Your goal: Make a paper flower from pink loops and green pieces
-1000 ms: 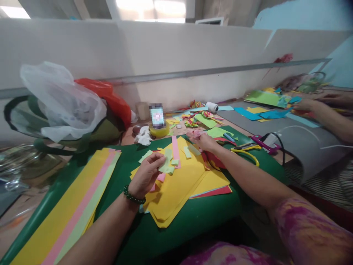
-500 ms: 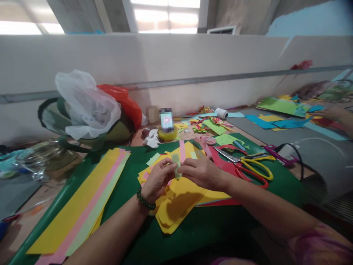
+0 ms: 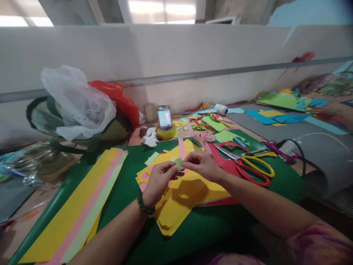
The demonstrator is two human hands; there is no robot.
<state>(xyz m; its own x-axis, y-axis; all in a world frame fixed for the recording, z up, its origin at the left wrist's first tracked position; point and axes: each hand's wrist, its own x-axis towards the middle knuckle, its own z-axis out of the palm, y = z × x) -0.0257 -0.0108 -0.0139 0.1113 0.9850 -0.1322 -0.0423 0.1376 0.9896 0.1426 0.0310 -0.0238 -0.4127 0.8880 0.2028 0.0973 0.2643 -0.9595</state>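
My left hand and my right hand meet above a pile of yellow paper sheets. Both pinch a small light green paper piece between fingers and thumb. A dark bead bracelet circles my left wrist. The hands hover over a green cutting mat. Loose pink and green paper strips lie on the yellow sheets just beyond the hands.
Long yellow, pink and pale green strips lie at the left. Scissors with yellow and red handles rest at the right. A phone stands on a yellow tape roll. Plastic bags sit at the back left. Another person's hand works at far right.
My right hand came back from the far side of the mat and joined my left hand on the green piece. The piece has gone from upright to flatter between the fingertips.
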